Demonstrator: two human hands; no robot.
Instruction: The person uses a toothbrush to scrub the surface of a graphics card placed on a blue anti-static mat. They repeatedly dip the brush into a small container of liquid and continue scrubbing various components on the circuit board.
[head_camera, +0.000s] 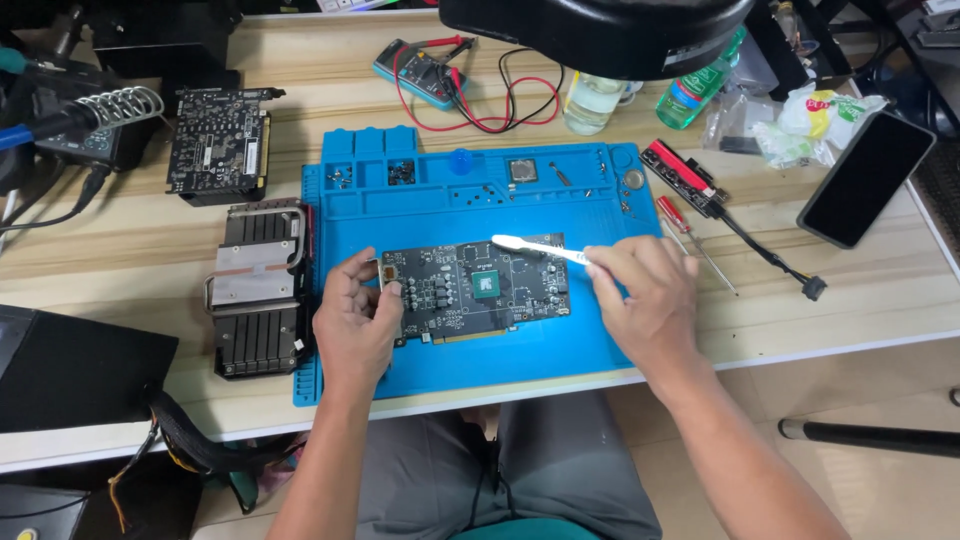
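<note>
Graphics card PCB (475, 290): frame centre, flat on blue repair mat (560, 190). Left hand (355, 325) gripped its left edge w/ bracket. Right hand (645, 295) pinched white brush (540, 248), tip over board. Heatsink (255, 290) left of mat.

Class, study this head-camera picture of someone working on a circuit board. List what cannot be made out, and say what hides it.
- Head view: left end of the circuit board, covered by the left hand.
- Handle of the white tool, hidden inside the right hand.
- Small parts in the blue mat trays: too small to tell.
- Bottles at the top: cut off by a black lamp head.
</note>
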